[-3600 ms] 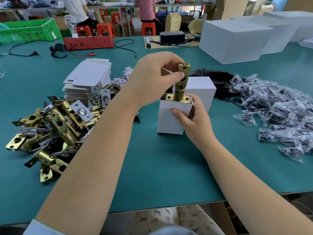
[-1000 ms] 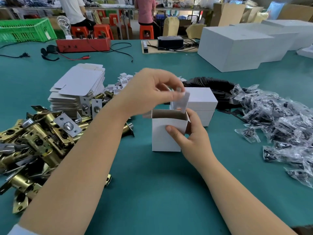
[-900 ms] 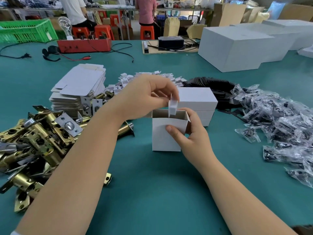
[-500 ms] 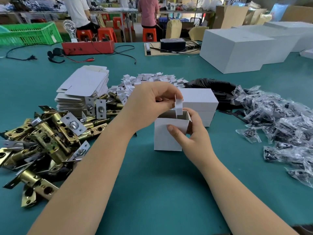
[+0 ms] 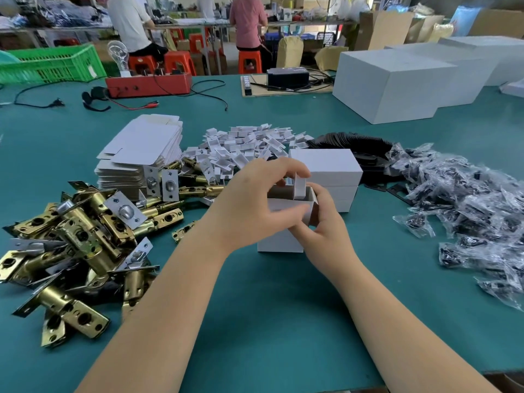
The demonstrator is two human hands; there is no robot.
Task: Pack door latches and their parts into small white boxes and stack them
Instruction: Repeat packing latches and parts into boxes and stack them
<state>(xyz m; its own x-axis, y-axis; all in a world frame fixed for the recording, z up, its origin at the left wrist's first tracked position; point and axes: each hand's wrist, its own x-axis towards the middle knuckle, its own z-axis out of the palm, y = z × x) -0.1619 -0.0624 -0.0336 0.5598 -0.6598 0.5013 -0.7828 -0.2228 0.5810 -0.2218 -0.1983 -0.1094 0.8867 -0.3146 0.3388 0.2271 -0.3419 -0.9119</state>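
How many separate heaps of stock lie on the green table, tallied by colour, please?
Brass: 1, the latch heap
White: 2, the flat box blanks and the small inserts
Black: 1, the plates
Clear bags: 1, the bagged parts
Total: 5

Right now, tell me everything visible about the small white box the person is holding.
The small white box looks like plain white cardboard. It stands upright on the green table with its top open. The right hand grips its right side; the left hand pinches a small white insert standing in the opening. Closed white boxes are stacked just behind it.
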